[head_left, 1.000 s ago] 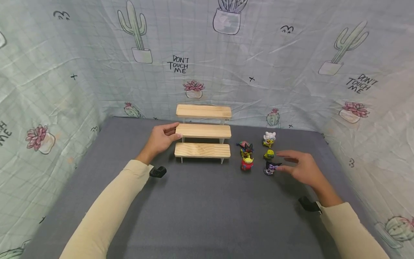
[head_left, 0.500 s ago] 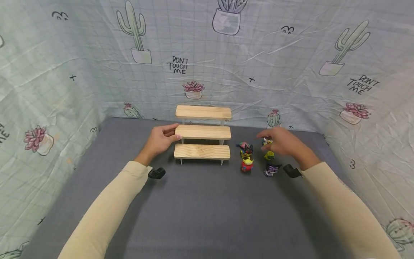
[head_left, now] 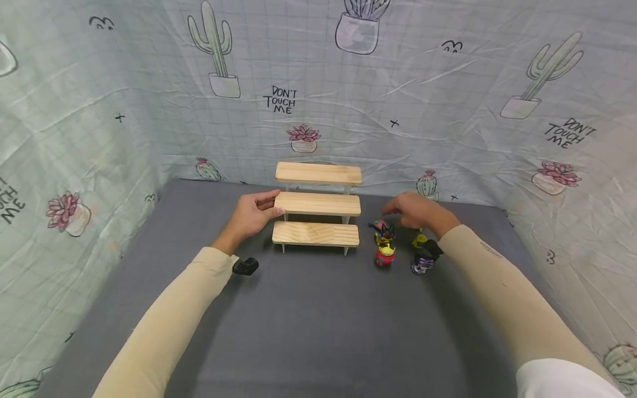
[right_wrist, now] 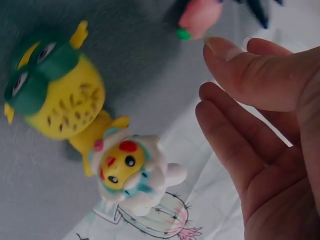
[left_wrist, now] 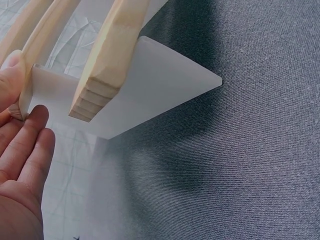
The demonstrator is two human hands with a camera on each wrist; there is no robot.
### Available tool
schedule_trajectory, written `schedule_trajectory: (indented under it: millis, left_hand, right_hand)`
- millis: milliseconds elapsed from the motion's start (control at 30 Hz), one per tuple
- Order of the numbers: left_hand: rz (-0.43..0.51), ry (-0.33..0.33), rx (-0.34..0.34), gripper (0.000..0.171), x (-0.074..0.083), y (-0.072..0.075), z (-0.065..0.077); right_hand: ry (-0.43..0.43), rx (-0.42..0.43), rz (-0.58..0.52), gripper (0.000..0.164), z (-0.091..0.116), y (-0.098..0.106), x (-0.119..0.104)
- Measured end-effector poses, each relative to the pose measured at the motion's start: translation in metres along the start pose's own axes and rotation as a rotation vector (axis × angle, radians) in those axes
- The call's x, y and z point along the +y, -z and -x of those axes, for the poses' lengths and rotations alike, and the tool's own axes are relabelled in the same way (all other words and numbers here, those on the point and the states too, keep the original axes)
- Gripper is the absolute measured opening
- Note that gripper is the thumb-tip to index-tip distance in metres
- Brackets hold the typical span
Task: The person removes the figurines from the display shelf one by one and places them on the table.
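A three-tier wooden display stand (head_left: 318, 204) with pale clear side supports stands toward the back of the table. My left hand (head_left: 251, 214) pinches the left end of its middle board, thumb above and fingers underneath in the left wrist view. Right of the stand, my right hand (head_left: 420, 213) hangs over the toy figures, holding nothing. Its thumb tip is close to a pink figure (right_wrist: 200, 17). Below that hand are a white-hooded yellow figure (right_wrist: 135, 170), mostly hidden in the head view, and a green-and-yellow figure (right_wrist: 65, 85).
A red figure (head_left: 385, 257) stands in front of a black-eared yellow figure (head_left: 383, 237). Nearer the right forearm is a black-and-purple figure (head_left: 422, 264). Cactus-print cloth (head_left: 318, 83) hangs behind and at both sides of the grey tabletop (head_left: 318, 320).
My right hand has moved from beside the black-and-purple figure back over the white-hooded one, then left toward the pink figure. My left hand keeps its hold on the stand.
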State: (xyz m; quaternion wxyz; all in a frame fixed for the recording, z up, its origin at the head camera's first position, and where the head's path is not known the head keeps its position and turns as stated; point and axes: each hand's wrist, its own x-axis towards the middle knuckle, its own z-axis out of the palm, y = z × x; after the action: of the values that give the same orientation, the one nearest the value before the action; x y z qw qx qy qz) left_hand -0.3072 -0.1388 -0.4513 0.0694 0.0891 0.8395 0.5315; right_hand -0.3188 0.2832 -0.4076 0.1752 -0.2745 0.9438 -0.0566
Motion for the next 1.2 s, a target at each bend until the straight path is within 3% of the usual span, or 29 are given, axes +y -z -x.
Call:
schedule_trajectory:
  millis: [167, 567, 900, 1200]
  left_hand:
    - [0.001, 0.014, 0.003, 0.057, 0.002, 0.000, 0.001]
    - [-0.009, 0.029, 0.003, 0.058, 0.003, 0.000, -0.002]
    - [0.001, 0.019, -0.003, 0.058, 0.002, 0.001, 0.000]
    - [0.020, 0.008, -0.004, 0.058, 0.002, 0.000, -0.001]
  right_hand:
    - [0.031, -0.013, 0.037, 0.045, -0.006, -0.002, 0.002]
    - [0.014, -0.040, 0.078, 0.056, -0.015, -0.009, 0.001]
    - [0.079, -0.029, 0.107, 0.050, -0.022, -0.015, 0.005]
    - [0.077, -0.021, 0.085, 0.036, -0.024, -0.017, 0.007]
